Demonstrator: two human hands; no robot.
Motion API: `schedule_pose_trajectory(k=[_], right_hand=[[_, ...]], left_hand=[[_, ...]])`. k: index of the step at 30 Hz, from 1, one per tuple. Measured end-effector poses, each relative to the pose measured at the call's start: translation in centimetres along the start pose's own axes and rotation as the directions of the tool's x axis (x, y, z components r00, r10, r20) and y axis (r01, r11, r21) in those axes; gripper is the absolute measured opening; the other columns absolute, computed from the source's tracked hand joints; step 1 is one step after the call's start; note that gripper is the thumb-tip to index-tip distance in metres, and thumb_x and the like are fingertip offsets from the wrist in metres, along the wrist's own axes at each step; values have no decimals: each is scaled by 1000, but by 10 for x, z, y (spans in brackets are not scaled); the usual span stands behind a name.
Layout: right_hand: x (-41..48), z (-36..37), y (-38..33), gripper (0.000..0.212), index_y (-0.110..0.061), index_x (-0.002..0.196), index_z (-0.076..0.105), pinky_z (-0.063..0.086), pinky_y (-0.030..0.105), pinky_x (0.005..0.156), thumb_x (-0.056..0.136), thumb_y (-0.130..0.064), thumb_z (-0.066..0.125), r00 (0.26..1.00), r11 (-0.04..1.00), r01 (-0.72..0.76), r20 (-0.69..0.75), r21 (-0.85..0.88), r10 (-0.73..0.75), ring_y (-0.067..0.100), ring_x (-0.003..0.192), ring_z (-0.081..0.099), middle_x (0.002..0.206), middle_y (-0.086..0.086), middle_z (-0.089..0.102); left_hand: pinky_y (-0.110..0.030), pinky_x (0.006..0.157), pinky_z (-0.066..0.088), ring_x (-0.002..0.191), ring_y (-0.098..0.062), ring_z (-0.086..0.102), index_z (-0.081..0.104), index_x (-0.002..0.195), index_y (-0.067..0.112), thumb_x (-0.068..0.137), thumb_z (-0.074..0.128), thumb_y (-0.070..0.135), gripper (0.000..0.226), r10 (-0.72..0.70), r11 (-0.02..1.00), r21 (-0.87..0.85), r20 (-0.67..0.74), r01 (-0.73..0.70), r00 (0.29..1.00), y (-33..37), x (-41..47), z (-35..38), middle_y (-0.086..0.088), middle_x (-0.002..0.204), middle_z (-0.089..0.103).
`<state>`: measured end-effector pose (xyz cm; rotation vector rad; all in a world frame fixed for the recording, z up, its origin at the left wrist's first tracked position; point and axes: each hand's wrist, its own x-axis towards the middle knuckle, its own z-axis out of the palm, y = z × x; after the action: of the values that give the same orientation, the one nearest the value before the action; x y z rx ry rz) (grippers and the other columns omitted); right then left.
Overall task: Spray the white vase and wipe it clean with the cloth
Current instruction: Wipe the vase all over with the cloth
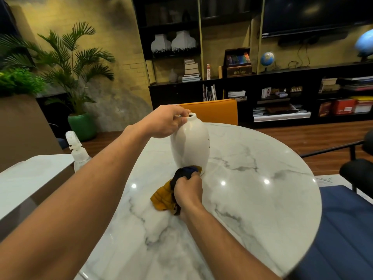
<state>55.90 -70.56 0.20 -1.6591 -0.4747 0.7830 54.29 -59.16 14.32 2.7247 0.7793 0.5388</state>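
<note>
The white vase (190,144) stands upright near the far side of the round marble table (252,199). My left hand (166,123) grips its neck and rim from the left. My right hand (188,189) holds a bunched yellow and dark blue cloth (164,197) and presses it against the vase's base at the front. A clear spray bottle (77,152) stands to the left, partly behind my left forearm.
An orange chair (218,110) sits behind the vase. A blue chair (343,229) and a black chair (359,170) are at the right. A second marble surface (30,178) lies to the left. Shelves and plants fill the background.
</note>
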Motion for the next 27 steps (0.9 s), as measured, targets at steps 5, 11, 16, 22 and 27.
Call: schedule_pose_trajectory(k=[5,11,16,22,27], right_hand=[[0,-1,0,58,-17,162,21,46,30,97,106,-12,35,999,998,2,-34,60,0,27,125,57,144,9,54],[8,-5,0,52,-14,153,37,50,34,90,101,-10,39,999,997,-15,-48,79,19,30,115,61,129,11,63],[14,-9,5,48,-16,140,52,55,36,78,94,-8,41,999,989,-26,-38,145,32,27,96,66,110,10,68],[16,-17,10,50,-19,140,54,57,38,87,95,-5,39,999,980,-7,-39,197,14,26,100,65,110,8,68],[17,-19,14,48,-20,137,57,56,35,78,95,-6,41,1000,976,-6,-27,218,12,24,95,66,104,7,69]], left_hand=[[-40,107,45,129,-23,50,68,122,22,104,50,19,26,-12,1000,-1,2,12,1000,1,0,0,2,146,54],[-42,108,44,130,-23,49,69,122,23,104,50,19,26,-8,1000,-2,4,8,1000,0,1,0,3,145,54],[-41,108,46,127,-22,51,68,122,23,104,50,19,25,8,1000,5,2,-8,1000,-3,4,0,3,143,54],[-41,111,44,128,-18,49,71,113,22,104,52,14,23,66,997,-41,47,-64,997,-8,8,-3,6,143,55],[-45,117,37,134,-16,46,73,106,25,103,52,13,25,96,992,-94,174,-80,980,-10,11,-17,8,145,53]])
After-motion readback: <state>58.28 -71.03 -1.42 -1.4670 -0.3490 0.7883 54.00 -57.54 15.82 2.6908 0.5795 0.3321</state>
